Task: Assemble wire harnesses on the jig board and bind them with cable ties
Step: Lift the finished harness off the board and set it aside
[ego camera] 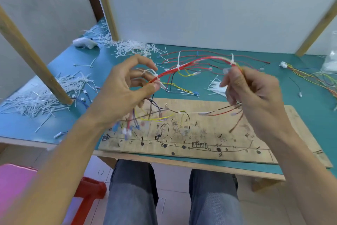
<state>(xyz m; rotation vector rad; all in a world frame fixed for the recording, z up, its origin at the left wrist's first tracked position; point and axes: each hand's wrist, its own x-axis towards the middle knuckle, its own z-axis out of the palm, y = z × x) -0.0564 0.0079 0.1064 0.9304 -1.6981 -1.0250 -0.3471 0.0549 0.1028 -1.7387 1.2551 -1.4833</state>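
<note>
A wire harness (193, 63) of mostly red wires arches in the air between my two hands, above the wooden jig board (200, 133). White cable ties (178, 64) bind it at several spots, tails sticking up. My left hand (125, 89) pinches the harness's left end between thumb and fingers. My right hand (249, 88) grips the right end, and loose red and brown wire ends hang below it. More thin wires with small connectors lie on the board's left part.
Heaps of cut white tie tails (36, 100) cover the green table at left and at the back (131, 47). A small bundle of fresh ties (217, 86) lies behind the board. More coloured wires (313, 77) lie at right. Wooden posts (31, 56) stand left.
</note>
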